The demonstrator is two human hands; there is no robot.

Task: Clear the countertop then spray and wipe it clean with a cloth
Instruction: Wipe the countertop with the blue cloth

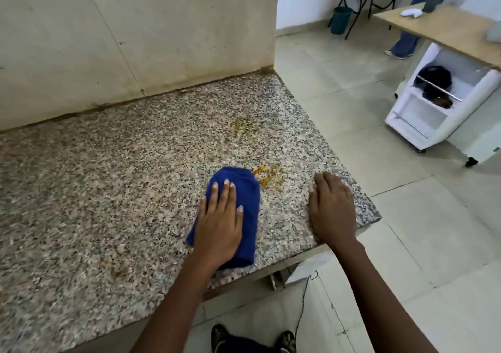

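A speckled granite countertop [122,184] fills the left and middle of the head view. My left hand [221,222] presses flat on a folded blue cloth [245,190] near the counter's front right. Just beyond the cloth lies a yellowish-brown smear [268,176], and a second, fainter smear [244,126] sits farther back. My right hand [332,209] rests palm down on the bare stone close to the counter's right corner, fingers together, holding nothing. No spray bottle is in sight.
A stained wall [135,41] backs the counter. Tiled floor [406,230] lies to the right, with a white wheeled cabinet [433,109], a wooden table [447,25], a green bin [340,19] and a standing person's legs [406,43] beyond. My shoes [252,339] show below.
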